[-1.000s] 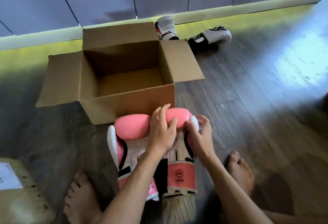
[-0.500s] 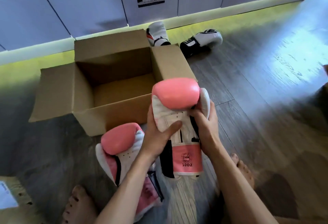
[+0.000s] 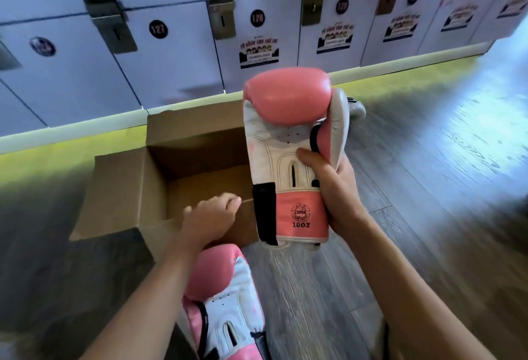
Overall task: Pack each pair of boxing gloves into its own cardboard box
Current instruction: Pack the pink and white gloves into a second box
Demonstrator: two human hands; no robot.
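My right hand point(image 3: 334, 188) grips a pink and white boxing glove point(image 3: 285, 131) marked 10 oz and holds it upright above the right side of the open cardboard box point(image 3: 123, 197). The box's inside shows nothing in it. My left hand point(image 3: 210, 217) sits at the box's front wall, with its fingers curled over the rim. The second pink and white glove point(image 3: 223, 299) lies on the floor in front of the box, under my left forearm.
A white glove point(image 3: 357, 109) peeks out behind the held glove, near the wall. Numbered lockers point(image 3: 160, 54) line the back above a yellow-green floor strip. Grey wood floor stretches to the right.
The held glove has risen higher, now in my right hand alone. My left hand let go of it and moved left to the box's front rim.
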